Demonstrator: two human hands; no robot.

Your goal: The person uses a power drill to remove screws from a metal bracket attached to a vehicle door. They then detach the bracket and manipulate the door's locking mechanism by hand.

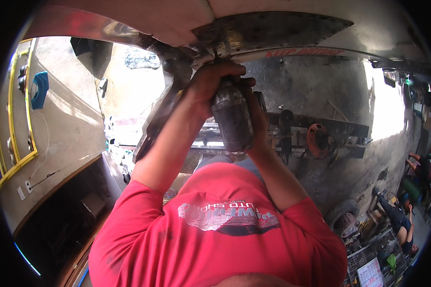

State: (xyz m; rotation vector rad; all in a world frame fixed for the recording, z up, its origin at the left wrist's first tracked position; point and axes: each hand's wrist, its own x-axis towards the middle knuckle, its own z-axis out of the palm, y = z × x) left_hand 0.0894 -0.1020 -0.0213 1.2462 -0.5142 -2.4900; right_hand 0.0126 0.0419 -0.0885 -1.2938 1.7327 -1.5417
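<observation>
A dark, scuffed power tool with a cylindrical body [232,117] is held up in front of my chest, its exact kind unclear. My left hand [210,81] curls over its upper end, fingers bent across the top. Around its right side wraps my right hand [258,115], mostly hidden behind the body. The tool's far end is close under a pale vehicle panel [388,33]; my fingers hide whether they touch. That panel carries a dark bare patch [273,28] and red lettering along its lower edge. A dark curved metal piece [160,110] runs beside my left forearm.
Below lies a long dark beam [349,143] with an orange round part [318,140] on it. A yellow frame [17,170] stands at the left wall. Right, people [402,222] are near a tyre [345,210] and clutter.
</observation>
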